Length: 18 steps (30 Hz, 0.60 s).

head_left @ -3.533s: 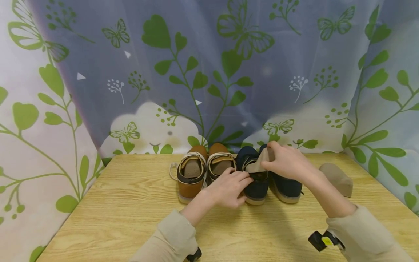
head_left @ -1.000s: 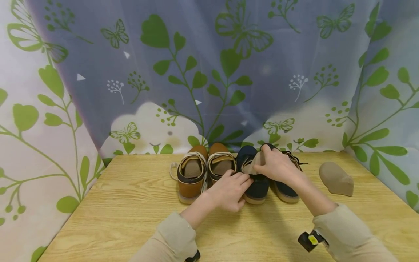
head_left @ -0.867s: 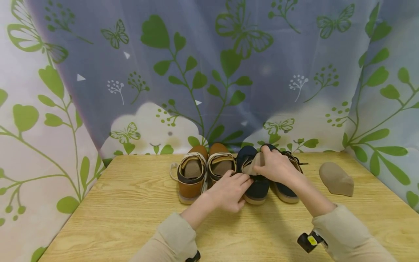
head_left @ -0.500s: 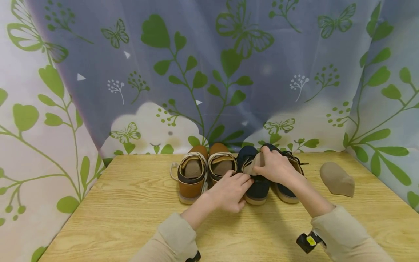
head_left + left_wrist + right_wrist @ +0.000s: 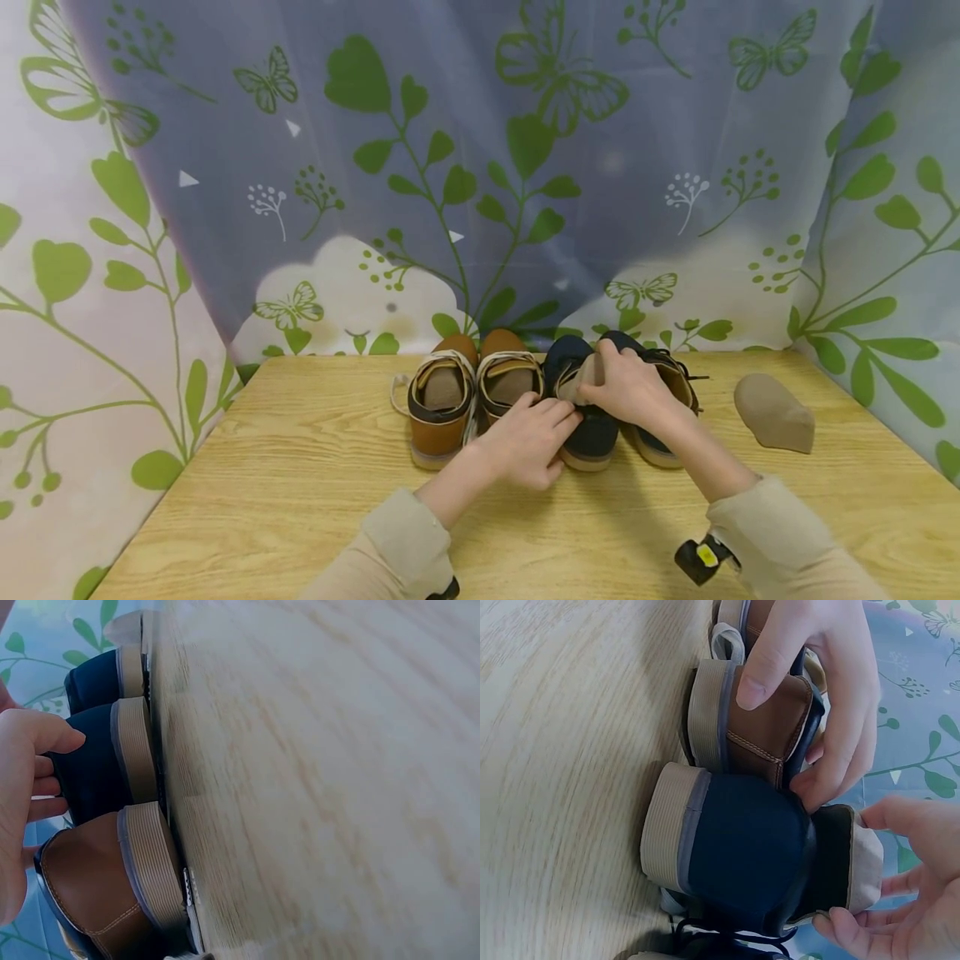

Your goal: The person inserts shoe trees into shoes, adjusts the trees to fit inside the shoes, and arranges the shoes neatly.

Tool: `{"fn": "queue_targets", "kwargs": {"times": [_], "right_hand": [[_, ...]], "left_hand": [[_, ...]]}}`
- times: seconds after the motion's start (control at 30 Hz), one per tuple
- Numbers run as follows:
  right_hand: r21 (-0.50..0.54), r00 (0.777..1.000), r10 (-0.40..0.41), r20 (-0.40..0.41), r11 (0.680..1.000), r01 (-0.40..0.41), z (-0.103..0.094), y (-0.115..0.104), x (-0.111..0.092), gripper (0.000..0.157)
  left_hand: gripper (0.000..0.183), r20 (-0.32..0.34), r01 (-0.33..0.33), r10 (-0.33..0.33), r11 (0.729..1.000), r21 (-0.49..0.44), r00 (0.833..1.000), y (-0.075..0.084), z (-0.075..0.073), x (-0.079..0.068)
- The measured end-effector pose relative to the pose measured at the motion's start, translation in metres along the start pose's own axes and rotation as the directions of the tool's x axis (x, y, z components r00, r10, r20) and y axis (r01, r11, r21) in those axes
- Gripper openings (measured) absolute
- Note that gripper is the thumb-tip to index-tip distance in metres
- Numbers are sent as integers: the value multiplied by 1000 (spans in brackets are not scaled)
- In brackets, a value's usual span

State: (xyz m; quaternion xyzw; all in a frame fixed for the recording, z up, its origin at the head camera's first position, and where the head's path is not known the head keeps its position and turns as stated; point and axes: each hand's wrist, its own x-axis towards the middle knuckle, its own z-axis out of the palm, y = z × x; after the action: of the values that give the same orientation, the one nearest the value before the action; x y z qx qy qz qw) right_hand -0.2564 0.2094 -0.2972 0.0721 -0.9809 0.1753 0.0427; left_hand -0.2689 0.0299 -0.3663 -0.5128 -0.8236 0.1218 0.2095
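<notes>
Head view: the right hand's (image 5: 635, 387) pinched beige insert (image 5: 587, 375) could be creased if the navy lace-up shoe (image 5: 592, 443), only touched by the left hand (image 5: 527, 442), slid.

Left sleeve (image 5: 356, 571): loose beige cloth ending in a broad, softly creased cuff (image 5: 408, 533)
Right sleeve (image 5: 825, 567): the same beige, wide and wrinkled
Right wrist device (image 5: 693, 564): small, black, blocky, bearing a yellow patch (image 5: 707, 556) (the one vivid spot)
Left wrist device (image 5: 447, 589): black, only partly visible beside the sleeve
Left hand (image 5: 528, 437) and right hand (image 5: 630, 383): bare
</notes>
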Motion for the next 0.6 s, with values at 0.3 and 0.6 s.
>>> {"fn": "queue_targets", "kwargs": {"times": [0.3, 0.6], "right_hand": [[0, 1000, -7, -20, 1000, 7, 5, 1, 2, 63], [-18, 999, 5, -36, 1000, -5, 12, 2, 4, 66]], "left_hand": [[58, -18, -2, 2, 1000, 2, 1000, 0, 0, -1], [59, -23, -6, 6, 1000, 10, 1000, 0, 2, -1]]}}
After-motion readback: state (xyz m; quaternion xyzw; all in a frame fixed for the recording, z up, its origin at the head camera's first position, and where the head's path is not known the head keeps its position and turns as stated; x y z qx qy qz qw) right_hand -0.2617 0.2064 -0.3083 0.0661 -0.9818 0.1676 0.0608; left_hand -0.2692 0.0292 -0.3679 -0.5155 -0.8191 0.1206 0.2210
